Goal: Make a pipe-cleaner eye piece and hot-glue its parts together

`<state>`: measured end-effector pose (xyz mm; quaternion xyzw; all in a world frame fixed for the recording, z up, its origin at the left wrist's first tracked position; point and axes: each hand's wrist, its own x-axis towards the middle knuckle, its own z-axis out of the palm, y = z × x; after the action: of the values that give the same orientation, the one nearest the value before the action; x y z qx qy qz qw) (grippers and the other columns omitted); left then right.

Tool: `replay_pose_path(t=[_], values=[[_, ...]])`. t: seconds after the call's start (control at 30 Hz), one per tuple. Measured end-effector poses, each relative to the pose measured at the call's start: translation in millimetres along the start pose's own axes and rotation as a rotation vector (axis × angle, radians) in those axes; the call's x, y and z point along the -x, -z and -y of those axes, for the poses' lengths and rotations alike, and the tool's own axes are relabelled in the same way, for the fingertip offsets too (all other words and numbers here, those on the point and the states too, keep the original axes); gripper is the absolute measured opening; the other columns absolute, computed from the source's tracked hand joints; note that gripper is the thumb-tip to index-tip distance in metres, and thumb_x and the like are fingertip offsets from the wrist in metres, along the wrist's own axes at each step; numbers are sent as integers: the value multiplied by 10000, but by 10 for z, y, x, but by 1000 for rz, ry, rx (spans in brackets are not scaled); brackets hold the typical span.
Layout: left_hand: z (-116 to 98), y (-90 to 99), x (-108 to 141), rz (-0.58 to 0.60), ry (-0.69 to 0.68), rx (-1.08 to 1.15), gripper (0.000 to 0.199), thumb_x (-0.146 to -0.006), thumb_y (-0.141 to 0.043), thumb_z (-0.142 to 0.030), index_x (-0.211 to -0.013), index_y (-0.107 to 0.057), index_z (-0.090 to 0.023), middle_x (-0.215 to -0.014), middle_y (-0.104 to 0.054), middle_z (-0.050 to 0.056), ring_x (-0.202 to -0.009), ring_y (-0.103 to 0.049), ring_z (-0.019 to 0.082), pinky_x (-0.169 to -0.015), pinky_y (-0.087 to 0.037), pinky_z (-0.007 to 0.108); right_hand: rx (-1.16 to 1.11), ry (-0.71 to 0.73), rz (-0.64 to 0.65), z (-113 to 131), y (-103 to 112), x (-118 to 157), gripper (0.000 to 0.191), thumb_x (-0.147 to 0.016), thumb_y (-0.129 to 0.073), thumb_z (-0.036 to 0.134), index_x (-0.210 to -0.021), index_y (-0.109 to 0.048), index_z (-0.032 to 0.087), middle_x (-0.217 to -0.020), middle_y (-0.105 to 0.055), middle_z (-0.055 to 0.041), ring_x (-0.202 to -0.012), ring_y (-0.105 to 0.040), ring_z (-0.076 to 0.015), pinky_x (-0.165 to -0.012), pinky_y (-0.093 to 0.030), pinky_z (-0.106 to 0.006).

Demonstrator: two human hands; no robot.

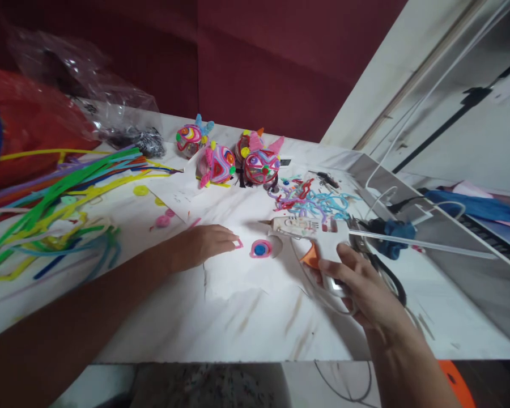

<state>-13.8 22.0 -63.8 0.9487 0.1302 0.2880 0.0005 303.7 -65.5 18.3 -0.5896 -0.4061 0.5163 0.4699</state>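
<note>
My right hand (pixel 363 289) is wrapped round the grip of a white hot glue gun (pixel 295 225) with an orange trigger (pixel 310 256). A long clear glue stick (pixel 425 243) sticks out of its back, and its nozzle points left. My left hand (pixel 206 245) pinches a small bent pink strip (pixel 238 243) at its fingertips. Between the hands, a round blue centre ringed in pink (pixel 260 249) sits on a pale rounded piece (pixel 276 247), just below the nozzle. White paper lies under them.
Several colourful decorated balls (pixel 261 166) stand at the back. Fuzzy craft stems (pixel 63 181) and a red bag (pixel 29 113) fill the left. Cut stem pieces (pixel 310 198) lie behind the glue gun. A dark blue object (pixel 393 238) and cables lie at the right.
</note>
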Motion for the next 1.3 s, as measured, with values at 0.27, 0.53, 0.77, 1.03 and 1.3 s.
replay_pose_path(t=[0.27,0.53,0.77,1.03,1.3], values=[[-33,-63,-14,-3,62,-79,274,-1001,-465,-143,-1185,-668,-156,-1175,-726,111,-1147,-647,197,-1005,-524,305,99,-2,75,-170,35,100,493,-591,-875,394,-851,-485,241,-702,-571,40,-651,-622,-169,-561,-454,-245],[-104,-127,-37,-32,113,-145,248,-1007,-461,-158,-1115,-683,-140,-1125,-746,87,-1119,-665,181,-1050,-510,285,232,83,158,-185,-54,177,449,-632,-835,409,-634,-425,227,-626,-436,49,-581,-445,-121,-515,-380,-247],[-138,-100,-68,-18,146,-127,233,-1009,-448,-165,-1042,-677,-143,-1074,-750,86,-1097,-683,168,-1040,-531,288,215,136,206,-240,-120,236,390,-715,-793,395,-653,-450,219,-659,-461,44,-617,-456,-122,-557,-424,-253],[-169,-95,-72,-27,181,-134,263,-981,-451,-137,-1118,-674,-165,-1102,-740,81,-1069,-688,176,-996,-555,288,192,97,183,-241,-174,311,355,-716,-789,408,-675,-492,219,-657,-443,42,-629,-482,-127,-561,-451,-253],[-195,-74,-81,-31,180,-130,239,-984,-446,-130,-1072,-667,-154,-1099,-733,91,-1033,-695,171,-962,-558,275,187,100,178,-274,-137,291,365,-710,-793,415,-681,-483,224,-690,-537,28,-648,-522,-146,-555,-445,-261]])
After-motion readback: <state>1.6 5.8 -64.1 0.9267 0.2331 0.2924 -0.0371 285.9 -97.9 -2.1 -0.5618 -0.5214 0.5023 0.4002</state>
